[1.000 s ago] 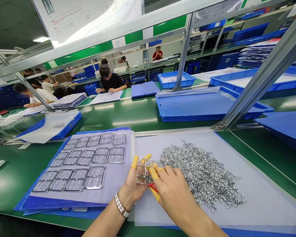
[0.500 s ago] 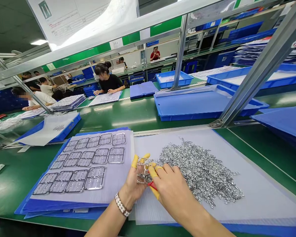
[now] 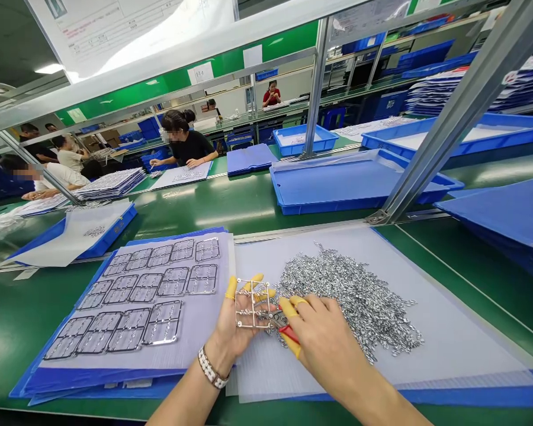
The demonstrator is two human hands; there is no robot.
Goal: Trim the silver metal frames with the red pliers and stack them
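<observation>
My left hand (image 3: 233, 331), in yellow finger cots, is closed on a small silvery sprue frame (image 3: 253, 303) with crossbars and little parts along them. The frame lies over the palm and fingers. My right hand (image 3: 324, 334), also with yellow cots, grips red-handled side cutters (image 3: 289, 333). Their jaws are at the frame's right edge; whether they touch it I cannot make out. Just beyond my right hand spreads a heap of small shiny metallic-looking pieces (image 3: 346, 296). Rows of similar sprue frames (image 3: 163, 322) lie flat to the left of my hands.
White sheeting (image 3: 462, 349) lies under the heap, and a white sheet (image 3: 199, 337) under the rows. A large blue tray (image 3: 337, 189) stands behind a metal post (image 3: 457, 118). Another blue tray (image 3: 111, 234) is at left. Several people sit farther back, one in black (image 3: 193, 148).
My right hand and the cutters have drawn back slightly to the right of the frame. The frame now faces me more squarely, and the view has shifted a little.
</observation>
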